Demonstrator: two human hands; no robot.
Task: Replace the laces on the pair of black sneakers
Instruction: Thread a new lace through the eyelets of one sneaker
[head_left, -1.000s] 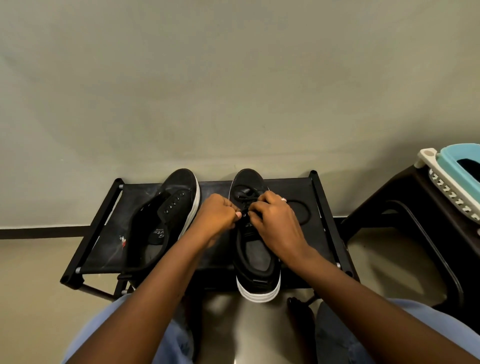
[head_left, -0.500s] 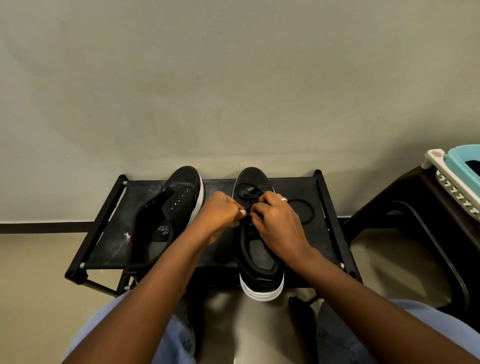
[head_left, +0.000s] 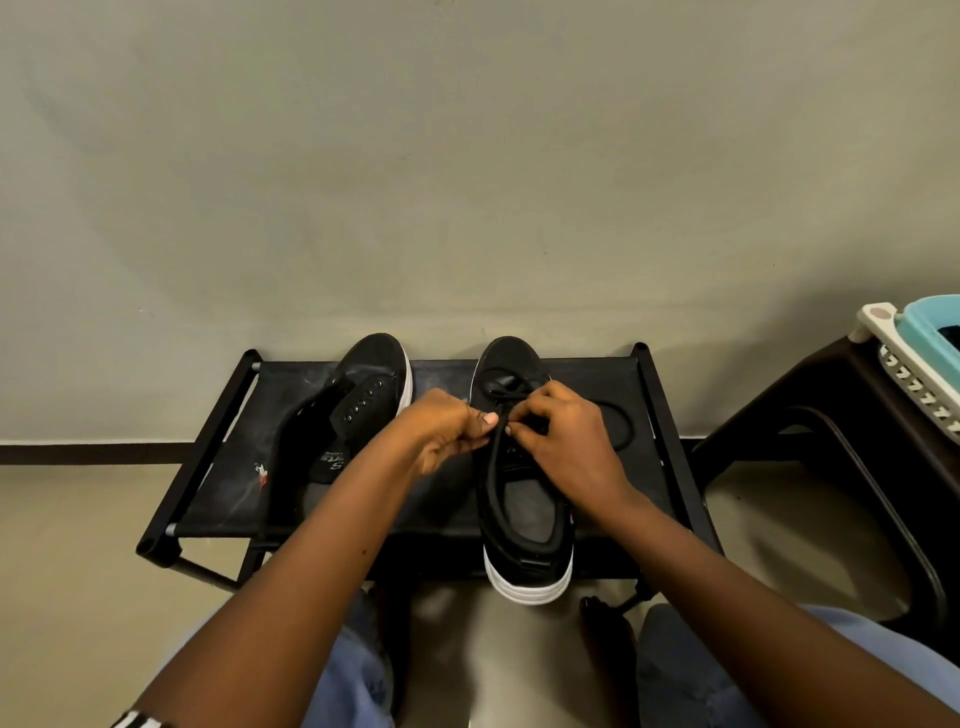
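Head view, from left to right: a low black rack stands against the wall. On its left part lies the unlaced left sneaker, eyelets bare, tongue folded open. Next comes the left hand, its grip narrow, thumb and fingers pinching the black lace over the right sneaker, which stands upright with its heel over the rack's near edge. The right hand pinches the same lace just beside it. Further right stands a dark stool carrying a teal and white basket.

black sneakers, white soles, teal basket
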